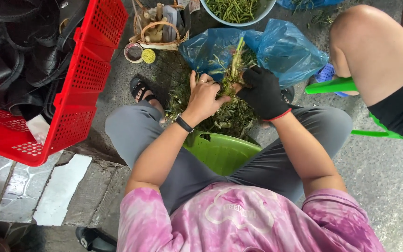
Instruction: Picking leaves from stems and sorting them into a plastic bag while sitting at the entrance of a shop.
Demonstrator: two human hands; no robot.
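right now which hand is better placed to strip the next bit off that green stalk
Left, probably. The bare left hand lies open-fingered against the leafy bunch, free to pluck, while the black-gloved right hand is closed around the stalk, steadying it over the blue bag.

Both forearms reaching forward, bare left hand (204, 95) with fingers spread, black-gloved right hand (263, 92) curled closed

left hand (204, 95) bare, on greens (232, 109) | right hand (263, 93) black-gloved, gripping stalk (237, 58)
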